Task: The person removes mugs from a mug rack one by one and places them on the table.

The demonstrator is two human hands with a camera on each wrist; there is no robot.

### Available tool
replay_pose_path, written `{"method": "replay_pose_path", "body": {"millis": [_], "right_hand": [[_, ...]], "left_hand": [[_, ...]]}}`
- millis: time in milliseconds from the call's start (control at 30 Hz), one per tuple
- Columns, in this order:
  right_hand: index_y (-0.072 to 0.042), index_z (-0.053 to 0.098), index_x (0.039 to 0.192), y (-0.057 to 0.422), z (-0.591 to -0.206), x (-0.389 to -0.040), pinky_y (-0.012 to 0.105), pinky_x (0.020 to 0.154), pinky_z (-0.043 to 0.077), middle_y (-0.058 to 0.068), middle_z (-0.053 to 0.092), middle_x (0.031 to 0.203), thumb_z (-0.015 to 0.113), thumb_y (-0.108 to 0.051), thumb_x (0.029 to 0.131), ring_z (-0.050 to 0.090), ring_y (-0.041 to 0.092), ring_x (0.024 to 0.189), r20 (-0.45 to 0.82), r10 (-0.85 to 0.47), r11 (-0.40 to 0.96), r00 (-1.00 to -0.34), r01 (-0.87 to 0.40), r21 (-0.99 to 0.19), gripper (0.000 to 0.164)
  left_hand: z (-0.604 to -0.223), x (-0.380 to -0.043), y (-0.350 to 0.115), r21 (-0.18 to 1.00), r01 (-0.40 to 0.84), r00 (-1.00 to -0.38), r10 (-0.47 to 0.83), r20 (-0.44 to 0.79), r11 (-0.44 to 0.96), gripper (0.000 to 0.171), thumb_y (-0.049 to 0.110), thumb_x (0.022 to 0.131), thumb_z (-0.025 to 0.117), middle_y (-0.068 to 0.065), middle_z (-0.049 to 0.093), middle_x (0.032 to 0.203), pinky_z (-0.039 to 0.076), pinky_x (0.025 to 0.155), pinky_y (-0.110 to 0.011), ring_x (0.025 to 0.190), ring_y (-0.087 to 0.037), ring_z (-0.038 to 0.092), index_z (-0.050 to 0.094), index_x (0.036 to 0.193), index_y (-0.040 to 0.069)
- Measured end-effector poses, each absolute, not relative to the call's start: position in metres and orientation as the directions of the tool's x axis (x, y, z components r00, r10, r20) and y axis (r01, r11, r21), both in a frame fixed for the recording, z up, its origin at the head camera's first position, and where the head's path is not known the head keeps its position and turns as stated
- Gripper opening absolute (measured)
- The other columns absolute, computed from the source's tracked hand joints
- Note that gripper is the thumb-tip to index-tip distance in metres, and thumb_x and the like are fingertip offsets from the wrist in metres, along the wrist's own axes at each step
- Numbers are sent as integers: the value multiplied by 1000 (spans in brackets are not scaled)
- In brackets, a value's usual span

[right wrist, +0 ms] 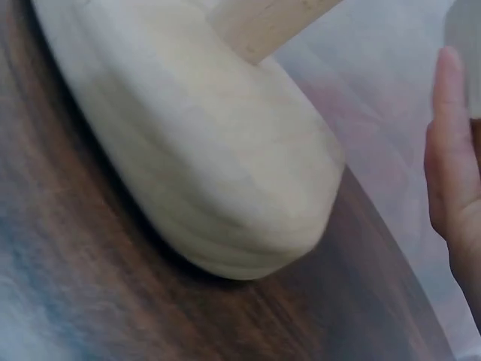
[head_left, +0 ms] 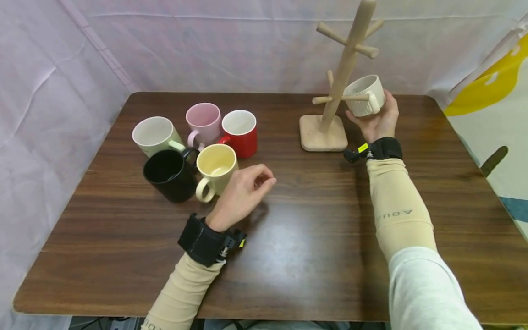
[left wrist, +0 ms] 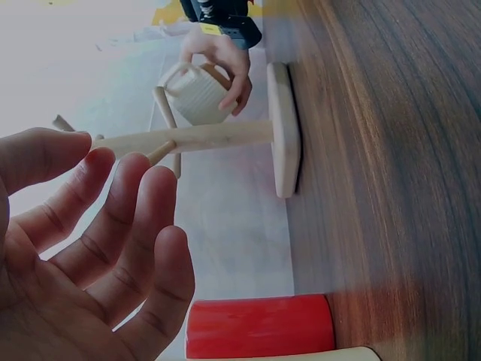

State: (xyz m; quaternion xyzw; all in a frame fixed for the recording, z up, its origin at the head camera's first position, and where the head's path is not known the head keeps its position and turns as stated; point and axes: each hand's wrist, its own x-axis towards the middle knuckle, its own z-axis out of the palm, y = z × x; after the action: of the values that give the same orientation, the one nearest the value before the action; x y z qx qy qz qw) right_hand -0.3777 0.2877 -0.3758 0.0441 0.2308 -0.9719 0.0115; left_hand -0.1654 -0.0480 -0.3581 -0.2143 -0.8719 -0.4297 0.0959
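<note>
A white ribbed mug (head_left: 365,96) is held up in my right hand (head_left: 381,117), fingers and thumb round its lower body. It is tilted, beside the lower pegs of a wooden mug tree (head_left: 340,78); one peg crosses in front of it, close to its handle, in the head view. In the left wrist view the mug (left wrist: 197,94) shows behind the post. My left hand (head_left: 244,192) hovers over the table by a yellow mug (head_left: 216,165), its fingers loosely curled with nothing between them. The right wrist view shows the tree's base (right wrist: 225,150) and part of the right hand (right wrist: 455,165).
On the left of the brown table (head_left: 288,275) stand a pink mug (head_left: 205,121), a red mug (head_left: 241,137), a pale green mug (head_left: 154,137) and a black mug (head_left: 171,178), close together. White cloth (head_left: 206,55) hangs behind the table. Upper pegs (head_left: 330,33) jut from the post.
</note>
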Motion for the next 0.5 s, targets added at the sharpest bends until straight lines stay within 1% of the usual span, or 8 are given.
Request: {"method": "replay_pose_path", "body": {"millis": [100,167,233,333,400,500], "right_hand": [[-15,58,135,289,-378,-372,55,90,43,12,57,130,57,-23,93,55,33,116,-91,13,-894,-996,29,-448,43],[-15,56,137,291,-381,-369,55,87,43,13,58,129,58,-19,89,56,33,113,-56,25,-899,-998,2,-437,48],[-14,54,138,293,-382,-367,55,87,44,14,59,128,59,-15,85,57,34,111,-20,25,-907,-999,-14,-420,54],[-12,51,140,298,-386,-366,56,91,46,18,58,127,62,-10,81,59,36,110,32,12,-928,-999,-23,-372,59],[-10,49,139,301,-387,-365,57,94,47,20,58,126,63,-6,81,60,37,108,53,6,-943,-999,-24,-333,60],[-8,48,139,306,-391,-363,58,99,45,21,57,126,66,-3,81,60,38,110,78,2,-955,-997,-25,-296,62]], "left_hand": [[-358,-165,-48,706,458,-889,292,353,540,6,9,96,68,-3,69,86,52,71,-34,75,-16,61,69,91,6],[-358,-165,-48,706,458,-889,291,354,540,6,9,96,69,-3,69,86,52,71,-33,75,-16,61,69,91,6],[-358,-165,-48,707,458,-889,290,355,539,6,9,96,69,-3,69,86,52,71,-34,75,-16,61,69,91,6],[-358,-165,-47,706,462,-887,291,359,537,5,9,96,69,-3,69,85,52,71,-34,75,-16,61,69,91,6],[-358,-164,-47,705,465,-885,293,361,536,5,9,96,69,-3,68,85,52,71,-34,75,-16,61,69,91,6],[-359,-164,-47,703,468,-883,296,363,536,5,9,96,68,-3,68,85,52,70,-33,75,-16,61,69,91,6]]}}
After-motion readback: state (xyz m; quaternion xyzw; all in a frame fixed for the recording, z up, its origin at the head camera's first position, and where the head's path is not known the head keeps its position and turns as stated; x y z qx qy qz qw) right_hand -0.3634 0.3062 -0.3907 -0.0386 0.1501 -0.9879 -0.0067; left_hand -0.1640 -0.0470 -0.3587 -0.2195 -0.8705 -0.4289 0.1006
